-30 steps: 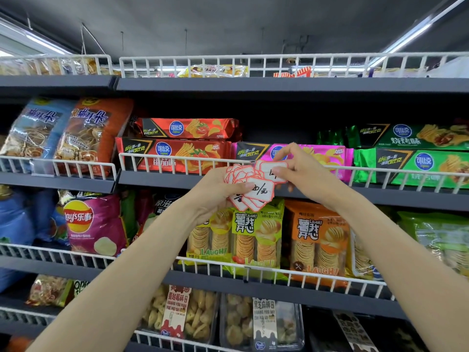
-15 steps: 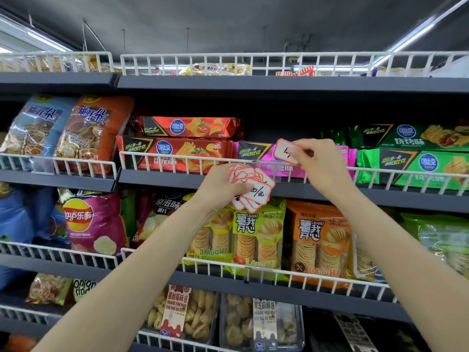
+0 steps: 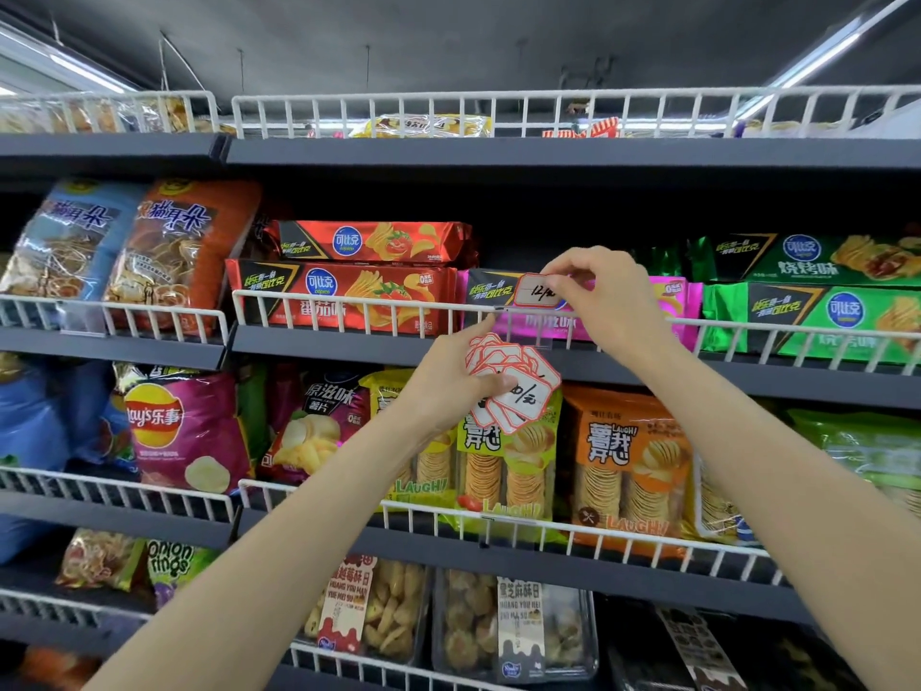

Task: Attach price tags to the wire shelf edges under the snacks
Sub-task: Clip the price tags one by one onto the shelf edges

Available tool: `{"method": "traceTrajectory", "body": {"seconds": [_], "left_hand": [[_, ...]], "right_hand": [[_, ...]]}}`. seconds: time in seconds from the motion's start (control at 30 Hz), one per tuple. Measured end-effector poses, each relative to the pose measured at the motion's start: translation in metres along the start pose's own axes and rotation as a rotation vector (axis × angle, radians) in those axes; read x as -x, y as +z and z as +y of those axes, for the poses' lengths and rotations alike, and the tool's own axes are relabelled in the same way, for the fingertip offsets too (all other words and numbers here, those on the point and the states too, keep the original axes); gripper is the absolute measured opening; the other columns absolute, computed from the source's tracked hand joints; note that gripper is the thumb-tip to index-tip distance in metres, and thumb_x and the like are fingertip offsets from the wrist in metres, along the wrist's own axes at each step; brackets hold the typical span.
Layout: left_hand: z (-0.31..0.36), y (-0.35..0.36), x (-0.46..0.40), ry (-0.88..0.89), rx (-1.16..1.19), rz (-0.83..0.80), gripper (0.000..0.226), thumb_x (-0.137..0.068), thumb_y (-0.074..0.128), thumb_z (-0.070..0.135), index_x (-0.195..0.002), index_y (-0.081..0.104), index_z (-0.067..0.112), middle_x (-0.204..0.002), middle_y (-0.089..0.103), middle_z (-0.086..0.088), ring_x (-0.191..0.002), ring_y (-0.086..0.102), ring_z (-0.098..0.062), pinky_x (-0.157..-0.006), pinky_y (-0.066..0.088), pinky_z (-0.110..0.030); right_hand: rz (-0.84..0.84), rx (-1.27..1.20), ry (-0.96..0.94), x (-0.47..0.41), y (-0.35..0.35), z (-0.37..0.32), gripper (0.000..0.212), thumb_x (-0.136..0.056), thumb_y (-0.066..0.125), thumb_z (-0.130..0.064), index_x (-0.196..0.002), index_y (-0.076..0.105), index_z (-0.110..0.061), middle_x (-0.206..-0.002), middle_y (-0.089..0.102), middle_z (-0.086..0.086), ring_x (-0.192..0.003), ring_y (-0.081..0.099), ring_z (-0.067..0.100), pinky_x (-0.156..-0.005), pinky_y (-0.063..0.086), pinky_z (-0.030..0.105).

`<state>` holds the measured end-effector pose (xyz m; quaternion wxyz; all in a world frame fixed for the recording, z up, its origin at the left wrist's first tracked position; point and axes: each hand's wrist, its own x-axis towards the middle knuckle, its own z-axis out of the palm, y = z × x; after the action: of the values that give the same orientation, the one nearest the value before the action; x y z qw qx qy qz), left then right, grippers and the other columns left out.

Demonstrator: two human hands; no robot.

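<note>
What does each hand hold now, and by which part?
The right hand pinches one price tag by its right end, at the wire rail. The left hand grips a fan of tags by their left ends.

White price tags edged in red and inked black stand against red, magenta and green snack packs behind white wire rails on dark grey shelves.

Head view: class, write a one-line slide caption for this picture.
Right hand pinches a price tag at the wire shelf edge before magenta snacks; left hand holds spare tags.
</note>
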<state>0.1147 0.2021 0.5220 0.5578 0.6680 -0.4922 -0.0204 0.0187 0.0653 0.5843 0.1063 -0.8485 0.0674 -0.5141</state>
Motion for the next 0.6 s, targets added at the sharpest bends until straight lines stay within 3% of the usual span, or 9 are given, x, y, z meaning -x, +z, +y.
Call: {"method": "traceTrajectory", "body": {"seconds": [0.07, 0.13, 0.27, 0.33, 0.4, 0.6], "left_hand": [[-0.005, -0.003, 0.004, 0.008, -0.035, 0.001, 0.076, -0.083, 0.067, 0.004, -0.146, 0.031, 0.030, -0.117, 0.064, -0.014, -0.074, 0.060, -0.025, -0.080, 0.053, -0.047], [-0.009, -0.006, 0.006, 0.026, -0.070, -0.015, 0.078, -0.083, 0.067, 0.004, -0.144, 0.032, 0.038, -0.132, 0.053, -0.021, -0.070, 0.055, -0.027, -0.076, 0.053, -0.051], [-0.013, -0.013, 0.007, 0.054, -0.099, -0.067, 0.079, -0.082, 0.068, 0.000, -0.140, 0.033, 0.042, -0.138, 0.044, -0.025, -0.076, 0.065, -0.022, -0.059, 0.052, -0.023], [-0.014, -0.017, 0.007, 0.045, -0.090, -0.096, 0.080, -0.081, 0.067, -0.002, -0.138, 0.033, 0.042, -0.139, 0.045, -0.018, -0.070, 0.066, -0.012, -0.061, 0.055, -0.023], [-0.013, -0.018, 0.007, 0.038, -0.094, -0.112, 0.080, -0.082, 0.066, -0.003, -0.139, 0.031, 0.041, -0.139, 0.045, -0.014, -0.062, 0.065, -0.006, -0.060, 0.055, -0.023], [-0.014, -0.022, 0.004, 0.014, -0.139, -0.129, 0.081, -0.082, 0.066, -0.002, -0.139, 0.029, 0.042, -0.139, 0.045, -0.020, -0.062, 0.064, -0.013, -0.050, 0.048, -0.019]], "right_hand": [[0.014, 0.035, -0.020, 0.000, 0.000, -0.001, 0.015, -0.092, 0.057, -0.018, -0.099, 0.070, -0.015, -0.095, 0.060, -0.002, -0.083, 0.049, 0.007, -0.065, 0.033, 0.005], [0.017, 0.057, -0.045, 0.000, 0.001, -0.003, 0.017, -0.091, 0.058, -0.018, -0.101, 0.071, -0.016, -0.092, 0.055, -0.005, -0.076, 0.045, 0.003, -0.063, 0.032, 0.002], [-0.012, 0.110, -0.098, 0.000, 0.007, -0.006, 0.016, -0.091, 0.058, -0.019, -0.101, 0.070, -0.016, -0.091, 0.056, -0.002, -0.072, 0.045, 0.004, -0.068, 0.037, 0.014], [-0.019, 0.182, -0.141, 0.000, 0.008, -0.008, 0.014, -0.091, 0.058, -0.020, -0.100, 0.068, -0.017, -0.092, 0.059, 0.000, -0.080, 0.049, 0.008, -0.073, 0.044, 0.025], [-0.010, 0.226, -0.175, -0.001, 0.007, -0.009, 0.012, -0.091, 0.058, -0.020, -0.098, 0.067, -0.016, -0.091, 0.061, -0.001, -0.081, 0.049, 0.008, -0.073, 0.043, 0.026], [-0.094, 0.274, -0.183, 0.000, 0.008, -0.007, 0.016, -0.092, 0.056, -0.020, -0.100, 0.068, -0.014, -0.097, 0.063, 0.004, -0.089, 0.056, 0.013, -0.074, 0.048, 0.029]]}}
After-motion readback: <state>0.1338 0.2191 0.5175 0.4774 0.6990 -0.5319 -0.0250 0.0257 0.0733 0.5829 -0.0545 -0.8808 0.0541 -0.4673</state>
